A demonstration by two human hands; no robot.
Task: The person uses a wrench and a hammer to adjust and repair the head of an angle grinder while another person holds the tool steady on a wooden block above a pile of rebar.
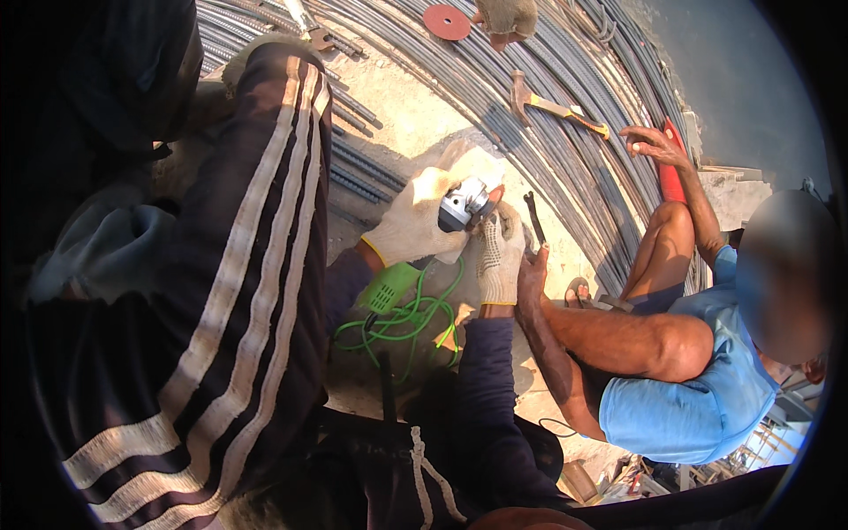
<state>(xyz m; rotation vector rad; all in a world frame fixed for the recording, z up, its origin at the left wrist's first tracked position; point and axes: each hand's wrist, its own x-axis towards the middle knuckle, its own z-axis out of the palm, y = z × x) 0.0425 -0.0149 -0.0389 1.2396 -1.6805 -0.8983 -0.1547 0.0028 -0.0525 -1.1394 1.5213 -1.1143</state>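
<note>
Far left of the frame is mostly the wearer's own leg (221,291) in dark track pants with white stripes, knee pointing up toward the top left. No boxes, buckets or trays anywhere that I can see, so nothing to report on containers.

Moving toward the middle: the left hand (413,221), in a cream work glove, is wrapped tight around the angle grinder (424,252) near its head. The grinder sits at centre frame, slightly above the middle. Green plastic body, silvery metal gear head (464,205) up top, and a green cord (406,322) coiled in messy loops just below it on the dusty concrete. Can't tell if a disc is mounted, the gloves cover that part.

The right hand (500,258), also gloved, is pressed against the grinder head from the right side, fingers closed around it as far as I can make out.

Right beside that, a co-worker's bare hand (533,265) holds a dark spanner (533,216) upright, just touching the glove. That person, in a blue shirt, sits lower right.

Up top: a red cutting disc (446,21) and a hammer (552,108) lie on the curved bundle of rebar (495,97), with another gloved hand (508,18) at the top edge.
</note>
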